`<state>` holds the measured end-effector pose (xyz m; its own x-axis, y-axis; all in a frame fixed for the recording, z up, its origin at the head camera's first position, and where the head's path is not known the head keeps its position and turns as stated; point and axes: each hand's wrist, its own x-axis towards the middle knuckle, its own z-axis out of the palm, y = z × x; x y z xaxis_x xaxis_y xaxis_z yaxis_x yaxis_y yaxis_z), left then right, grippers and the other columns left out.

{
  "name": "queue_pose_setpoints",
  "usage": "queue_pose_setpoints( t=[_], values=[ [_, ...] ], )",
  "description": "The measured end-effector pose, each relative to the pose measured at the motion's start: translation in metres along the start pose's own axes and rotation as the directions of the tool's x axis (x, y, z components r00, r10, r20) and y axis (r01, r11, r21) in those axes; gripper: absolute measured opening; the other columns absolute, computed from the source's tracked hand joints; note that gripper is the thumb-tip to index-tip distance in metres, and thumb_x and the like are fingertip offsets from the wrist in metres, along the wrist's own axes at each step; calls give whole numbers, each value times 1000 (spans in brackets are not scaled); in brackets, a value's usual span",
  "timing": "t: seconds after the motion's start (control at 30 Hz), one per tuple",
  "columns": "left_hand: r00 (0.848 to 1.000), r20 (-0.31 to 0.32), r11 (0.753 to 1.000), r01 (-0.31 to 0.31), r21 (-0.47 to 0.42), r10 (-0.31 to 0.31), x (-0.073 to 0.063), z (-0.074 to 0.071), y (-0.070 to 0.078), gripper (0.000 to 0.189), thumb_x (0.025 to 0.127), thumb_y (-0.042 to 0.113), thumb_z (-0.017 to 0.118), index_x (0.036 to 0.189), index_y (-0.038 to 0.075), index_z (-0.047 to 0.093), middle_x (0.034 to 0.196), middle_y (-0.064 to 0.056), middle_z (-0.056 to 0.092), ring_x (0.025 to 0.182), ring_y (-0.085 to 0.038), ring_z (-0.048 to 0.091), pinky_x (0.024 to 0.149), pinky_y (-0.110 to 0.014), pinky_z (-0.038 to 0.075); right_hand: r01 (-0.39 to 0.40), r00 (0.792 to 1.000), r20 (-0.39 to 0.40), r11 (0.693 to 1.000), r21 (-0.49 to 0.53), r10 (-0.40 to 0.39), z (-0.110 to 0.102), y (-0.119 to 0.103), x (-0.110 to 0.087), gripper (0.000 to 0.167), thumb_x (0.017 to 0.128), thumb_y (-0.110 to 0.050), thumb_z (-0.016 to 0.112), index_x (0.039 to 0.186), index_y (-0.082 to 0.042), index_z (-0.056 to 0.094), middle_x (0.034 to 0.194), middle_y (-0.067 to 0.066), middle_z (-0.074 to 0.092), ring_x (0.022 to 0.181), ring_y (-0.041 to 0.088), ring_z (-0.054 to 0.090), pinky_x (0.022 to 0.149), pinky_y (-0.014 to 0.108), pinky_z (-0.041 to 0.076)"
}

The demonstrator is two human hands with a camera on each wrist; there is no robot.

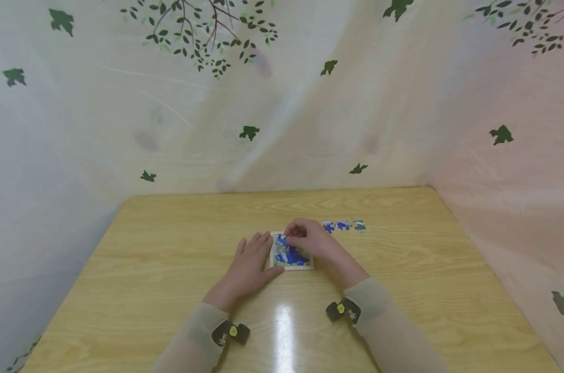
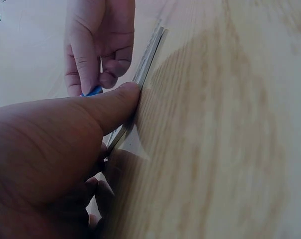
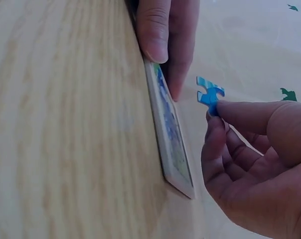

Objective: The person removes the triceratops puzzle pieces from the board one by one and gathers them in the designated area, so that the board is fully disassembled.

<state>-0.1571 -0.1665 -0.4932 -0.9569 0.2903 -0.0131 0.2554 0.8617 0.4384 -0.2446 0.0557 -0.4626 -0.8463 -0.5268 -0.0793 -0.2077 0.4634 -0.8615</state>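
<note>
A small jigsaw puzzle in a pale square frame (image 1: 292, 268) lies on the table, its picture mostly blue with some green. My left hand (image 1: 250, 261) rests along its left side, fingers straight, with the thumb (image 3: 155, 42) touching the near left corner. Between thumb and index finger my right hand (image 1: 312, 239) pinches a blue jigsaw piece (image 3: 210, 95), held just above the framed puzzle. In the left wrist view only a bit of that piece (image 2: 94, 91) shows past the left thumb. The right hand covers the puzzle's upper right part in the head view.
Beyond the right hand lie several loose jigsaw pieces (image 1: 343, 225) in a row on the wooden table (image 1: 170, 228). A pale cloth (image 1: 291, 103) with printed leaves and birds hangs behind the table. Both sleeves carry dark wrist cameras (image 1: 230, 332).
</note>
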Motion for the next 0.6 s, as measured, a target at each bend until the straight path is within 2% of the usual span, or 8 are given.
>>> queue_pose_setpoints(
  t=[0.3, 0.6],
  values=[
    [1000, 4, 1000, 12, -5, -12, 1, 0, 0, 91, 107, 55, 68, 170, -1, 35, 180, -17, 26, 168, -38, 17, 134, -63, 1, -64, 990, -126, 998, -11, 63, -17, 3, -9, 12, 109, -16, 72, 120, -16, 76, 115, 2, 74, 107, 24, 67, 95, 44, 59],
    [1000, 2, 1000, 7, -2, -7, -1, -2, 2, 92, 107, 55, 67, 170, -1, 34, 180, -17, 26, 168, -38, 17, 134, -63, 1, -90, 981, -176, 995, -43, 81, -38, 22, -21, 13, 110, -17, 70, 122, -14, 75, 117, 5, 73, 110, 26, 66, 95, 43, 57]
  ],
)
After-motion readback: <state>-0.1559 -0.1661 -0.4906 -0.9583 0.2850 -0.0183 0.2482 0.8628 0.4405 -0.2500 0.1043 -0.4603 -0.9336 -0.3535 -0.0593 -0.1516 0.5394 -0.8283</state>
